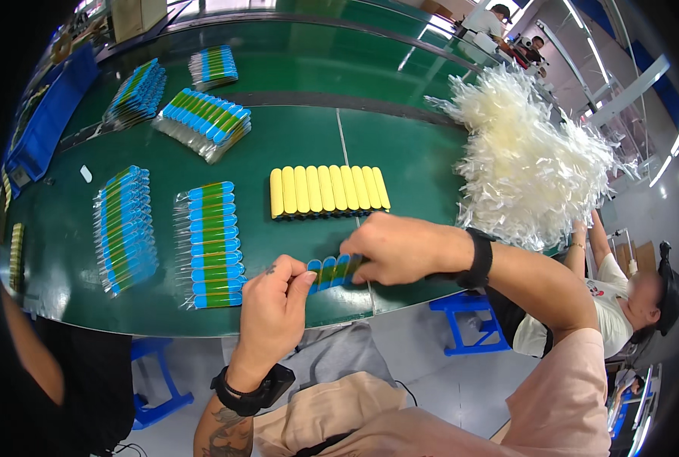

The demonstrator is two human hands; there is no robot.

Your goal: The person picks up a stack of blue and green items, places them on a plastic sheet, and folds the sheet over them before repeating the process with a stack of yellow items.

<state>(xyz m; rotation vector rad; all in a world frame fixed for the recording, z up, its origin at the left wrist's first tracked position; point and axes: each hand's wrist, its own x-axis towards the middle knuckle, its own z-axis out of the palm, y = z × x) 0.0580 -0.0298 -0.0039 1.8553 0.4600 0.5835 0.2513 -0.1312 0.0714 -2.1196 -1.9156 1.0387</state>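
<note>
At the near edge of the green table, I hold a short row of blue-and-green, round-ended strips (330, 273) that look like small nail files. My left hand (277, 297) pinches the left end of the row between thumb and fingers. Around the right end curl the fingers of my right hand (400, 247), partly hiding it. Just beyond my hands lies a block of yellow round-ended strips (328, 189), side by side, with a dark underside. To my left is a stack of similar blue-and-green strips (214, 247) in clear wrapping.
More wrapped stacks lie left (126, 228) and far left (206, 116). A big heap of clear, whitish wrappers (530, 152) covers the right side. A blue bin (54, 114) stands at the left edge. Another person (613, 301) works at right; a person's arm (31, 343) shows at left.
</note>
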